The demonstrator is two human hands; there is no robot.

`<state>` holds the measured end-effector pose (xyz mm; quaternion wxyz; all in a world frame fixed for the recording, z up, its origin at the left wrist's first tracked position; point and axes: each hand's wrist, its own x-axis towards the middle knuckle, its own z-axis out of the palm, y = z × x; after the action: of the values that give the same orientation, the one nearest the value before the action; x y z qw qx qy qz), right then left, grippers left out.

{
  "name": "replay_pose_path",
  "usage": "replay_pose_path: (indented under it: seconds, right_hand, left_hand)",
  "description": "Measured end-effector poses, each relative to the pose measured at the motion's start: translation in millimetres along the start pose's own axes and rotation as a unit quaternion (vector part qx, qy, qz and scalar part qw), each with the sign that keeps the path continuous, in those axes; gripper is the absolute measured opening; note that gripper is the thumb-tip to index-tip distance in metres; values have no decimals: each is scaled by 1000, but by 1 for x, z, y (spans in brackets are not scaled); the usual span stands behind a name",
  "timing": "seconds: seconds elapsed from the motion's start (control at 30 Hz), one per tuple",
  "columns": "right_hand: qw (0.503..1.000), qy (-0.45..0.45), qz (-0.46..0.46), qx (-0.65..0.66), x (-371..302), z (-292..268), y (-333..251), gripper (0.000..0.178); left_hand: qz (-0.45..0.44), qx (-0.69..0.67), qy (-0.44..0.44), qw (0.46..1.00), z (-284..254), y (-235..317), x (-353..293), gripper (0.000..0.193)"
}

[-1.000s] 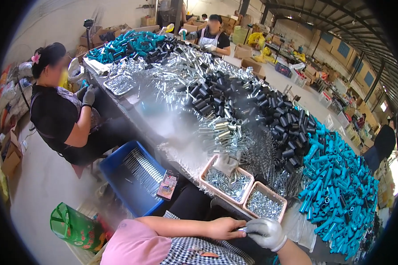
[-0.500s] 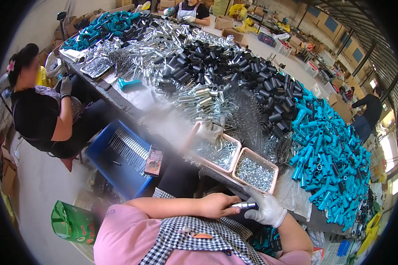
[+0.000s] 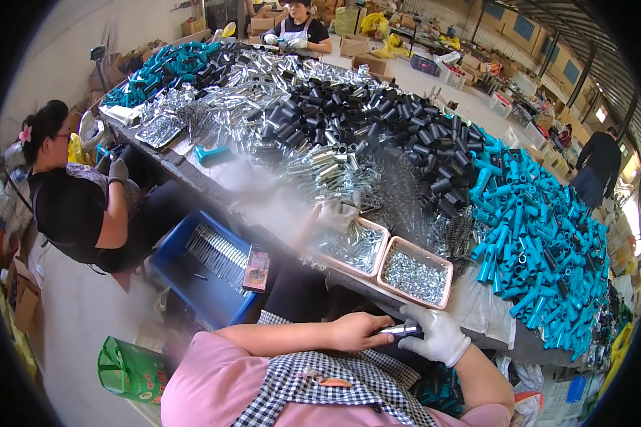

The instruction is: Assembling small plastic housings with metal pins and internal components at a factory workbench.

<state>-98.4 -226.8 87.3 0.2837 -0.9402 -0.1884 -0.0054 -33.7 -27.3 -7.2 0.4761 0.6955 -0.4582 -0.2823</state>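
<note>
In front of my apron, my bare left hand (image 3: 362, 331) is closed around a slim silver metal tube with a dark end (image 3: 400, 331). My right hand (image 3: 436, 336), in a whitish work glove, has its fingers closed at the dark end of the same tube. The tube lies roughly level between the two hands; its left end is hidden in my left fist. Just beyond the right hand, at the table edge, stands a pink tray of small metal parts (image 3: 414, 273). Beside it, another pink tray (image 3: 386, 250) holds longer silver pins, a crumpled whitish glove at its rim.
Heaps of black sleeves (image 3: 377, 121), silver parts (image 3: 228, 92) and teal tubes (image 3: 541, 235) cover the table. A blue bin (image 3: 165, 257) with rows of silver pieces stands left of my lap, near a green bag (image 3: 132, 370). Co-workers sit at left (image 3: 78, 213) and across (image 3: 295, 32).
My view has shifted slightly. Both hands stay on the tube in nearly the same pose. Across the table, the co-worker's gloved hands have come closer together; a person at far right has moved.
</note>
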Motion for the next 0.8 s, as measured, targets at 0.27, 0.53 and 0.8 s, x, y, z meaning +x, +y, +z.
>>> replay_pose_path:
  seconds: [0.27,0.53,0.8]
  right_hand:
    - [976,-168,23,-133,-6,3,20,34]
    - [991,-134,0,-6,2,-11,2,48]
    - [989,-124,25,-78,-2,-5,5,45]
  left_hand:
    - [25,0,-27,999,4,3,4,37]
    - [-22,-22,-29,999,-7,5,1,33]
    - [20,-27,-24,999,-1,0,-5,32]
